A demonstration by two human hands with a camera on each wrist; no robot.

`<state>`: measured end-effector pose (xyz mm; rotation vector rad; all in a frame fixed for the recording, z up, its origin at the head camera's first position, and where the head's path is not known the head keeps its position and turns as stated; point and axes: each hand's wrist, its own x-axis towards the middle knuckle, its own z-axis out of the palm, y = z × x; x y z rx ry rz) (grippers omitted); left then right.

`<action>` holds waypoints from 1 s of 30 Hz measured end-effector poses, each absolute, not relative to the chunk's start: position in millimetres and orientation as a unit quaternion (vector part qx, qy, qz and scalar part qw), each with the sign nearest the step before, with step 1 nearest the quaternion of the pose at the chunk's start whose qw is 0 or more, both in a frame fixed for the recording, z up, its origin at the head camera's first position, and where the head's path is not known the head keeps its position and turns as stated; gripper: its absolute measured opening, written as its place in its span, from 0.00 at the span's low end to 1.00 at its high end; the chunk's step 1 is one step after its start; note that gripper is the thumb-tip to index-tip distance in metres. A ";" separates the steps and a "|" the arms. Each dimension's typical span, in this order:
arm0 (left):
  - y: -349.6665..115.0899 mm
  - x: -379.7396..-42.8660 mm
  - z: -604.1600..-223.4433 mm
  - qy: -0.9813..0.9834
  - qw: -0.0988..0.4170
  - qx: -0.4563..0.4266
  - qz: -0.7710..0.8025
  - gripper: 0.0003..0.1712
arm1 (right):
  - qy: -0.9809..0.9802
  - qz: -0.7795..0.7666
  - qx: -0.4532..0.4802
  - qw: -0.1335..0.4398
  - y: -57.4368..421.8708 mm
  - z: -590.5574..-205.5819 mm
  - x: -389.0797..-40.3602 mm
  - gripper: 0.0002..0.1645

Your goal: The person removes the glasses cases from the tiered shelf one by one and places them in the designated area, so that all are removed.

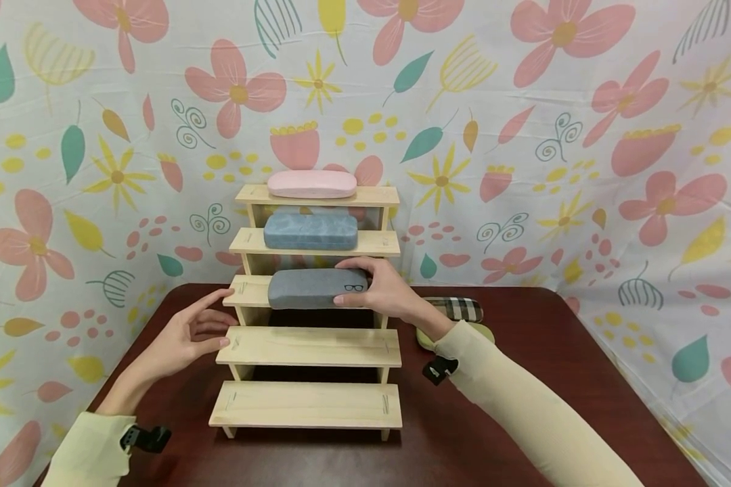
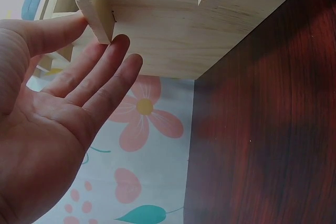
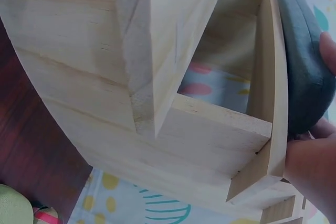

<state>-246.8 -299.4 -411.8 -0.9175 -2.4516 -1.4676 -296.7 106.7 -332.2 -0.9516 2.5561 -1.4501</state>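
Matt grey case (image 1: 307, 289), wooden rack (image 1: 307, 406)

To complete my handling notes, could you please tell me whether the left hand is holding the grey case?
No, the right hand holds the grey case, while the left hand touches the wooden rack.

- Head view: up high, aimed forward and down, furthest back, fits the whole stepped wooden rack (image 1: 307, 345) plus bench (image 1: 451, 433)
- Left wrist: super close, tipped sideways, looks past the left hand (image 2: 60, 114) at the rack's left side
- Right wrist: equally tight, sideways too, rack's right side
- Head and right wrist share the grey case (image 1: 304, 288)
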 end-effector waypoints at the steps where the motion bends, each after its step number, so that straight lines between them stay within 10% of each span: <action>1: -299.4 -246.6 -411.8 -0.815 0.069 -0.304 -0.489 0.50 | 0.828 -0.468 -0.308 0.024 107.6 -332.4 -296.0 0.36; 30: -298.9 -245.7 -411.8 -0.814 0.071 -0.303 -0.490 0.50 | 0.800 -0.502 -0.329 -0.007 148.7 -332.5 -264.7 0.33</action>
